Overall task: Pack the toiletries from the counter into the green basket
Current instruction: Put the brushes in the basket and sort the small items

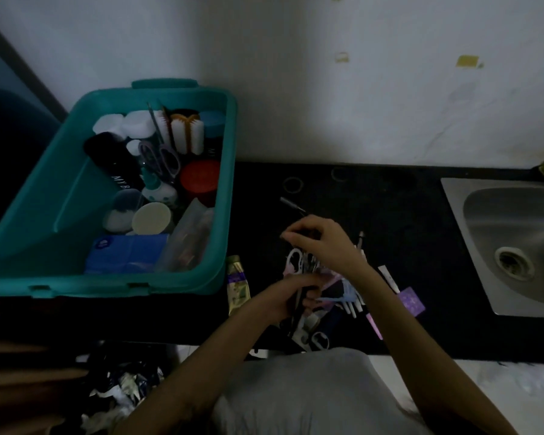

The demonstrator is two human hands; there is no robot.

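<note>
a: fingers aren't at the green plastic basket [60,189] on the left yet. where are they?
b: left hand [291,298] is curled round a bunch of thin dark sticks [296,306]. right hand [322,241] pinches one thin black stick with a silver tip [292,205], over the black counter [390,230].
a: heavy?
b: light and stiff, maybe slippery and pointy. hold the middle, not the tips.

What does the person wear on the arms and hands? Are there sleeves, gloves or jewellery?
Both forearms are bare; no sleeve shows on them. The left hand and the right hand wear no gloves, and no watch or bracelet shows at either wrist. The light is too dim to judge rings. A grey garment covers the body.
</note>
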